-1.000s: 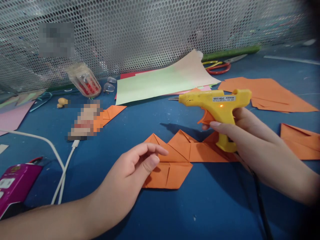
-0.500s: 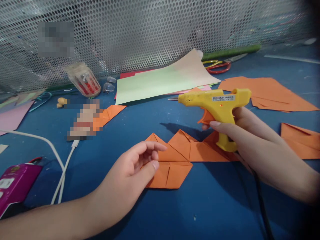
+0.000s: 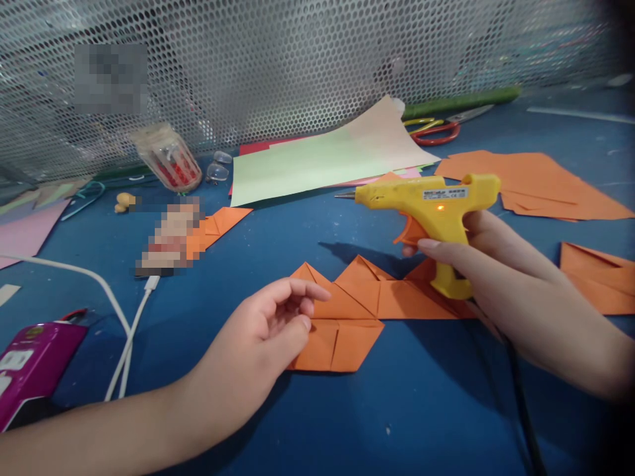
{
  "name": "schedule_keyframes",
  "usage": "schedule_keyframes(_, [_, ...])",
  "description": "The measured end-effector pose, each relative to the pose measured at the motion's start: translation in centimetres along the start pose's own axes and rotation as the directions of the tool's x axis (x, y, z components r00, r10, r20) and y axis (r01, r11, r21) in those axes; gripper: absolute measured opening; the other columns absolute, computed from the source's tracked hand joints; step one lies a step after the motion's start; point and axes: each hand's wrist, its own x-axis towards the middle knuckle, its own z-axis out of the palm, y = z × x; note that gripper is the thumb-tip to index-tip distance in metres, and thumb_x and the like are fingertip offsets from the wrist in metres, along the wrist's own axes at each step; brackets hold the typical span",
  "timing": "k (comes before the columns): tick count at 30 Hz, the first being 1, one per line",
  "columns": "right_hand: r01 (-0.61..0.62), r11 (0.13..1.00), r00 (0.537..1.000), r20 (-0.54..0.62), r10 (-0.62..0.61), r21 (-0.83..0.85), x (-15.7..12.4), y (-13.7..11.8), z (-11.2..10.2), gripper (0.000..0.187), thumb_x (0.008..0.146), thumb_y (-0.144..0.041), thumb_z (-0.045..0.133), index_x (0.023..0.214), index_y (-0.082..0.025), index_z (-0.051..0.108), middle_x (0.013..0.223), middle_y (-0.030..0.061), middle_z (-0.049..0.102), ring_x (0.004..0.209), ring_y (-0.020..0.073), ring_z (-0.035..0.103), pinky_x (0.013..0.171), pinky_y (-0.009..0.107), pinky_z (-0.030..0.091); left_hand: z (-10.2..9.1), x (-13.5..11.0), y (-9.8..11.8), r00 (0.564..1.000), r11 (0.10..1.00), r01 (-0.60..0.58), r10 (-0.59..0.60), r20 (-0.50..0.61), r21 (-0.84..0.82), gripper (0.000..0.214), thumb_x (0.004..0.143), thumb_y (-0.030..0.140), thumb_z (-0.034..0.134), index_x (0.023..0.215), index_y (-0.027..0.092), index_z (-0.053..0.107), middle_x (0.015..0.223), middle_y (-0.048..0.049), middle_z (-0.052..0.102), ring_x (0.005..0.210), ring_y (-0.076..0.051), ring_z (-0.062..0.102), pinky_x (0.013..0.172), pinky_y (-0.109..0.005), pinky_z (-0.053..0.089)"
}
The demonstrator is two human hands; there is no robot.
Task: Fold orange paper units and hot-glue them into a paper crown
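My right hand is wrapped round the grip of a yellow hot glue gun, held upright with its nozzle pointing left and a small light glowing on its side. Its black cord trails toward me. Under the gun lies a folded orange paper piece with several pointed tips. My left hand rests at that paper's left edge, fingers curled, thumb and fingertips on the fold.
Pale green and pink sheets lie behind, with red-handled scissors and more orange paper at right. A clear jar, white cable and magenta box sit left. A perforated metal screen closes the back.
My left hand's fingers curled in a little tighter on the orange paper's edge. The glue gun has stayed nearly still.
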Motion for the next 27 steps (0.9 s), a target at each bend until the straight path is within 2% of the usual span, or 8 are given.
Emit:
schedule_keyframes(9, [0.020,1.000,1.000,0.002,-0.020,-0.019,-0.2,-0.1,0.1,0.051,0.066,-0.069,0.071,0.101,-0.031,0.064,0.108,0.0072,0.070,0.104,0.0310,0.067,0.083,0.044,0.063,0.0,0.1,-0.1,0.999,0.997,0.050,-0.049,0.020,-0.056,0.019,0.078,0.023,0.064,0.096,0.022,0.069,0.085,-0.0002,0.062,0.079,-0.014,0.062,0.069,-0.021,0.055])
schedule_keyframes(16, [0.027,1.000,1.000,0.014,-0.027,-0.008,0.1,0.2,-0.1,0.049,0.067,-0.065,0.072,0.102,-0.033,0.066,0.108,0.0055,0.071,0.103,0.0300,0.067,0.085,0.044,0.062,0.0,0.1,0.8,0.986,0.983,0.163,-0.165,-0.012,-0.080,0.017,0.077,0.026,0.067,0.093,0.022,0.071,0.084,0.0012,0.060,0.080,-0.014,0.061,0.073,-0.022,0.054])
schedule_keyframes(19, [0.043,0.999,0.999,0.022,-0.043,-0.006,0.1,0.5,-0.2,0.047,0.070,-0.066,0.072,0.103,-0.033,0.066,0.111,0.0056,0.071,0.106,0.0300,0.067,0.085,0.042,0.062,0.1,0.1,0.8,0.984,0.979,0.175,-0.178,-0.014,-0.109,0.019,0.076,0.025,0.069,0.094,0.021,0.072,0.084,0.0012,0.060,0.081,-0.014,0.061,0.076,-0.023,0.053])
schedule_keyframes(27, [0.027,1.000,1.000,0.008,-0.027,-0.004,-0.1,0.1,-0.1,0.050,0.066,-0.066,0.071,0.102,-0.032,0.065,0.108,0.0059,0.071,0.104,0.0295,0.067,0.085,0.043,0.062,0.3,0.1,0.8,0.981,0.966,0.191,-0.194,0.001,-0.176,0.020,0.075,0.026,0.074,0.094,0.019,0.071,0.084,0.0017,0.061,0.079,-0.012,0.058,0.074,-0.022,0.052])
